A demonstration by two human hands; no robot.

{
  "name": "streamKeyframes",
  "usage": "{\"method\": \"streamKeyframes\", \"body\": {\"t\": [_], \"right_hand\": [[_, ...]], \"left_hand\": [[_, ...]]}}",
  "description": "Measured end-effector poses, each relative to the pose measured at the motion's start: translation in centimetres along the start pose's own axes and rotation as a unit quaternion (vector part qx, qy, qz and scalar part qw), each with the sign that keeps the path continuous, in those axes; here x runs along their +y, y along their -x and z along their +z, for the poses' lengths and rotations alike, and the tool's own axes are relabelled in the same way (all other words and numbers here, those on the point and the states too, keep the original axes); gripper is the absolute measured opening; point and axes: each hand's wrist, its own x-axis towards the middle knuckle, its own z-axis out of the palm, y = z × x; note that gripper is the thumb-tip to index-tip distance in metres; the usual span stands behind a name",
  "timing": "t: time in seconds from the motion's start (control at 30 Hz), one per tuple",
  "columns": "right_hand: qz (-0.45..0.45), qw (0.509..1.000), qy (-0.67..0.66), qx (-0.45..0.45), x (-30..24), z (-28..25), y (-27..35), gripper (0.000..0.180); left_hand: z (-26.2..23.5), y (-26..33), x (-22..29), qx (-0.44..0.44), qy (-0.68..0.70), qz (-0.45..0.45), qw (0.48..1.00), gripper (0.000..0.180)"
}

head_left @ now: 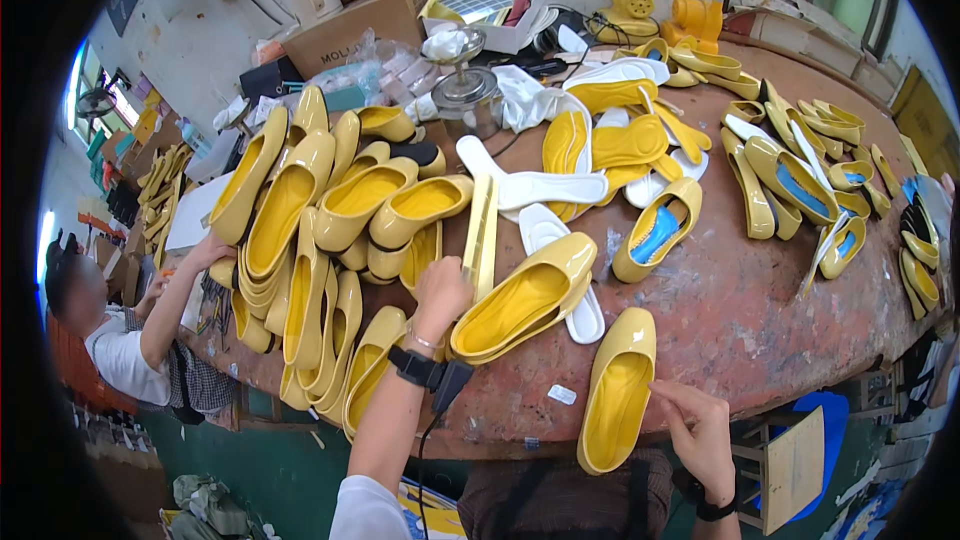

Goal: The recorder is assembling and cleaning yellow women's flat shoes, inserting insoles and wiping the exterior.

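My left hand point(443, 298) is closed in a fist beside a long, narrow pale yellow strip point(483, 240); what the fingers hold, if anything, is hidden. Just right of it lies a glossy yellow flat shoe point(525, 300) with a bright yellow insole. Another yellow flat shoe point(618, 392) rests toe-away at the table's near edge. My right hand point(700, 440) has its fingers stretched out, with a fingertip at that shoe's right side. Many yellow shoes point(290, 205) are piled left of my left hand.
Yellow and white insoles point(585, 145) lie across the worn red-brown table point(720, 340). More shoes, some with blue inside, crowd the right side point(790, 180). A metal pot point(468, 100) and cardboard boxes point(355, 25) stand behind. A co-worker's arm point(180, 295) reaches to the pile from the left.
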Motion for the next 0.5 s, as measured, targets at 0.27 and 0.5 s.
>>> {"method": "streamKeyframes", "body": {"t": [0.27, 0.5], "right_hand": [[-0.277, 0.934, 0.189, 0.122, -4.6, -0.3, -1.5, 0.035], [-0.339, 0.92, 0.189, 0.047, -7.2, 1.5, -1.8, 0.025]], "left_hand": [[-9.7, 10.1, 5.9, 0.2, 0.228, 0.114, 0.946, 0.02], [-9.5, 18.7, 11.3, -0.067, 0.293, 0.251, 0.92, 0.017]]}}
